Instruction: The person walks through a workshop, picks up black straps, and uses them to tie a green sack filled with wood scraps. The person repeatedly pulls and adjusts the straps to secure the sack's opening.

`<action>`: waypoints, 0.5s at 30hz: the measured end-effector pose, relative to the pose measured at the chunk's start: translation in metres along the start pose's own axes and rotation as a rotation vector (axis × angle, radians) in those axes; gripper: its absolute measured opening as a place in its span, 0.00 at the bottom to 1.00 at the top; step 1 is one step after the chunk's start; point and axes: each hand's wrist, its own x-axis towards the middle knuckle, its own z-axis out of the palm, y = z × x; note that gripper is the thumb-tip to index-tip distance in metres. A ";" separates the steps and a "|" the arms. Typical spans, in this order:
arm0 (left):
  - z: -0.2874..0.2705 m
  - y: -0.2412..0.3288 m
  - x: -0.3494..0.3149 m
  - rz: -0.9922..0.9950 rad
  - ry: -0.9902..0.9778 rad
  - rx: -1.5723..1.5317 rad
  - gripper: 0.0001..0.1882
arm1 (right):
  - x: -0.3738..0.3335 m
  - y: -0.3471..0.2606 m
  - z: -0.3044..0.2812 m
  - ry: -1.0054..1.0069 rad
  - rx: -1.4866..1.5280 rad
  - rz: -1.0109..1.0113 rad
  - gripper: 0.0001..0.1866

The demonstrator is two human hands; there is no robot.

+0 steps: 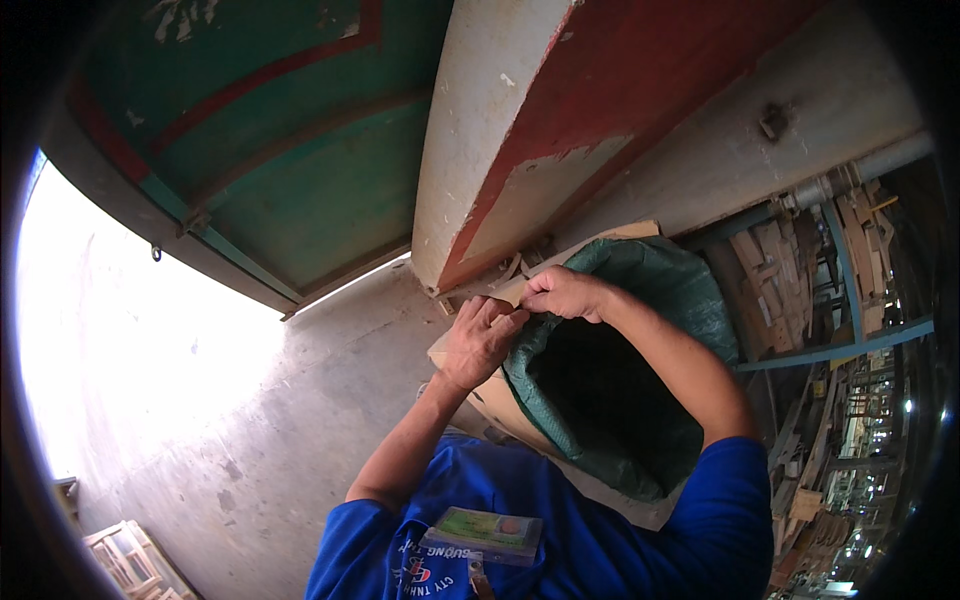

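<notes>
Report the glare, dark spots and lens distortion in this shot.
In the head view, glare whites out the left side, below the green panel; the inside of the sack is nearly black; also in the head view, the blue rail bows toward the rim, and the corners go black.

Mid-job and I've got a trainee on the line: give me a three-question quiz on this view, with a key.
1. Multiple choice: the left hand and right hand are: A) together at the rim of the green sack; B) on opposite sides of it; C) deep inside it.
2. True or false: the sack's mouth is tied shut.
3. Short answer: what lies on the front of the blue shirt?

Key: 1. A. 2. False; it gapes open. 3. A badge.
</notes>
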 end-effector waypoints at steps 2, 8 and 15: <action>0.004 0.001 -0.001 -0.042 -0.001 -0.061 0.13 | -0.001 -0.002 -0.002 -0.018 0.063 0.069 0.08; 0.015 0.009 -0.057 -0.653 -0.123 -0.852 0.04 | -0.003 -0.005 -0.004 0.370 -0.860 -0.177 0.06; 0.015 0.017 -0.073 -0.747 -0.180 -0.719 0.12 | -0.039 -0.011 0.005 0.606 -0.884 -0.325 0.16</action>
